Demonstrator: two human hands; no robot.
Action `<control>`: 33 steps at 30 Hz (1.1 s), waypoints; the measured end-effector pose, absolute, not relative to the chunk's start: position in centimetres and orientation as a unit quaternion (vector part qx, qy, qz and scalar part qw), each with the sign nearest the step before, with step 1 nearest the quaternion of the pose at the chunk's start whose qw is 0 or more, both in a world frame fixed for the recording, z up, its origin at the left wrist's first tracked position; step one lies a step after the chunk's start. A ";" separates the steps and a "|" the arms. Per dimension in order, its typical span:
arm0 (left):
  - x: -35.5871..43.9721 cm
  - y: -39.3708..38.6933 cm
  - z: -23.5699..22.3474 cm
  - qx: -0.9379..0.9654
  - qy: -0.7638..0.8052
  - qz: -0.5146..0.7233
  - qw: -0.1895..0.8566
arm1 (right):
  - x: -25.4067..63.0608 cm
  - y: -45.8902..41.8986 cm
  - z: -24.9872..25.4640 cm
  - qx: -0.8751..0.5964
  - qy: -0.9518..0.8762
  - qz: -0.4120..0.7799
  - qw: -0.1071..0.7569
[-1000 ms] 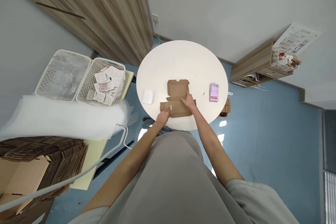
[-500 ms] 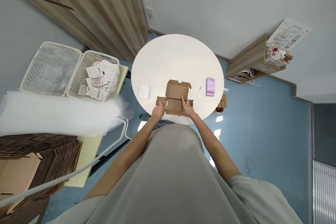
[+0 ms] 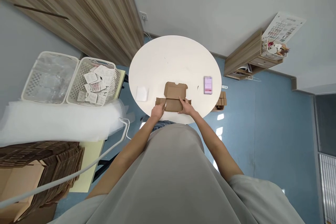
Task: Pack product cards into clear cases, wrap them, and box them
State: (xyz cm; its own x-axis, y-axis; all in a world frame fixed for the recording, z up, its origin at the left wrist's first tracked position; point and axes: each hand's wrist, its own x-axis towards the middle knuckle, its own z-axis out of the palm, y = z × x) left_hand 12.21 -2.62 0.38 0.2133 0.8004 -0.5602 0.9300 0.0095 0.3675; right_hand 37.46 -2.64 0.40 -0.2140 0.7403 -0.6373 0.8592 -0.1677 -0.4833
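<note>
A brown cardboard box point(image 3: 175, 91), partly unfolded with its lid laid back, rests near the front edge of the white round table point(image 3: 173, 56). My left hand point(image 3: 158, 110) grips the box's left side flap, fingers bent round it. On the right side, my right hand point(image 3: 187, 107) holds the box with the thumb over the inner panel; part of the flap there is hidden by the hand. To the left lies a small stack of white sheets point(image 3: 142, 93). A phone with a pink screen point(image 3: 208, 85) lies on the right.
Left of me, white baskets point(image 3: 90, 103) hold plastic bags and printed packets. Below them are white foam sheets point(image 3: 57, 119) and stacked flat cardboard boxes point(image 3: 60, 162), with a white curved tube point(image 3: 78, 173) crossing in front. Small brown boxes point(image 3: 221, 100) stand beyond the table's right edge.
The left side flap is now raised in my left hand. My right hand stays at the box's right side. The whole view has shifted slightly.
</note>
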 end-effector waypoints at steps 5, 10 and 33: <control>12.5 -1.8 0.7 0.712 0.600 -0.126 0.342 | 37.6 -2.1 0.8 0.637 0.635 -0.432 0.065; 11.7 -1.9 0.7 0.744 0.603 -0.050 0.283 | 37.4 -2.6 0.9 0.640 0.626 -0.443 0.054; 14.3 -1.7 -0.7 0.594 0.709 0.001 0.380 | 37.7 -2.5 0.0 0.635 0.617 -0.463 0.054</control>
